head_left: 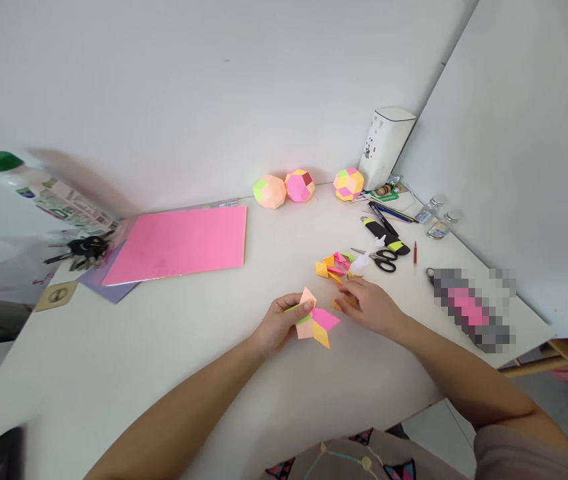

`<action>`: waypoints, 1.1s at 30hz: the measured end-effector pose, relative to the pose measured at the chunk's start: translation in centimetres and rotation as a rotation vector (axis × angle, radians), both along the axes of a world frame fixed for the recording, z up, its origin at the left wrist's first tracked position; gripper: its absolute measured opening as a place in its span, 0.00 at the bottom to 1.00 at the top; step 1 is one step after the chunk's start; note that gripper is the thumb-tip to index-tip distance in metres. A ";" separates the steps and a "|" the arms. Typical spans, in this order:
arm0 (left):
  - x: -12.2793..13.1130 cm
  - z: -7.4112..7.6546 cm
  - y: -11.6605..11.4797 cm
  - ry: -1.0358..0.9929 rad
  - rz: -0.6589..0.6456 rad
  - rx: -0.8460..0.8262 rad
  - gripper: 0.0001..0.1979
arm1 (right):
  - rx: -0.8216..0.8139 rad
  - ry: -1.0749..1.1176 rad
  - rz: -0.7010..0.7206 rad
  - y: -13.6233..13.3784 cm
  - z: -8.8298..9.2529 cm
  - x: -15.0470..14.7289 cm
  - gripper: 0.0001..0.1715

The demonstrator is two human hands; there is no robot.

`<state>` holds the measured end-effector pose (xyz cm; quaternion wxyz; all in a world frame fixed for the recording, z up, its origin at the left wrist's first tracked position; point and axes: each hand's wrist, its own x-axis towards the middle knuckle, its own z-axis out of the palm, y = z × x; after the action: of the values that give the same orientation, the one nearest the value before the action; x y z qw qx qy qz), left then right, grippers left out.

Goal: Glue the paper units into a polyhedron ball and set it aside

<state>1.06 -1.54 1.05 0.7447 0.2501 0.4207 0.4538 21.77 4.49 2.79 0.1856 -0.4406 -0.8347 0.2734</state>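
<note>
My left hand [279, 325] is closed on a folded paper assembly [315, 320] made of peach, pink, green and orange units, held just above the white table [164, 347]. To its right, my right hand [371, 305] rests on the table with its fingers curled over a small orange folded paper piece [340, 303]. Just beyond my right hand lies a small heap of loose folded paper units [334, 265] in orange, pink and green.
Scissors [381, 259], a small white glue bottle [363, 263], markers [387, 233] and pens lie at the right. Three paper balls [300, 185] stand by the wall near a white box [385, 147]. Pink paper sheets [181, 243], keys [81, 248] and a green-capped bottle [19, 177] are at the left.
</note>
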 end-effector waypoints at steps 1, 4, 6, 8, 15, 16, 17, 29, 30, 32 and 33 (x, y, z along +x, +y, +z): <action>0.1 -0.1 -0.1 0.007 0.011 -0.006 0.13 | 0.064 0.045 -0.010 -0.3 0.0 -0.2 0.09; 0.5 -0.4 -0.4 0.034 0.042 0.002 0.13 | 0.044 0.206 0.065 -1.2 0.2 -0.6 0.13; 0.7 -0.4 -0.6 0.065 0.035 0.042 0.13 | -0.054 0.270 0.144 -1.8 0.3 -0.8 0.13; 0.9 -0.4 -0.9 0.109 0.017 0.074 0.13 | -0.127 0.305 0.177 -2.1 0.4 -1.0 0.14; 1.1 -0.2 -1.2 0.194 0.022 0.097 0.14 | -0.266 0.376 0.171 -2.1 0.5 -1.3 0.15; 1.1 -0.1 -1.2 0.186 0.022 0.089 0.14 | -0.290 0.367 0.156 -2.1 0.5 -1.3 0.14; 1.1 0.0 -1.2 0.173 0.020 0.082 0.14 | -0.318 0.361 0.145 -2.1 0.4 -1.4 0.13; 0.9 -0.1 -0.7 0.067 0.019 0.081 0.14 | -0.339 0.461 0.107 -2.6 0.8 -1.5 0.11; 0.8 -0.1 -0.7 0.064 0.010 0.081 0.14 | -0.342 0.461 0.113 -2.6 0.8 -1.5 0.12; 0.8 -0.1 -0.8 0.065 -0.002 0.082 0.14 | -0.349 0.458 0.117 -2.6 0.8 -1.5 0.11; 0.8 -0.1 -0.8 0.066 -0.007 0.086 0.14 | -0.353 0.455 0.118 -2.6 0.8 -1.5 0.11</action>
<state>1.87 -2.32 0.96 0.7205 0.2981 0.4242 0.4605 20.31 1.93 3.59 0.2721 -0.3443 -0.7354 0.5163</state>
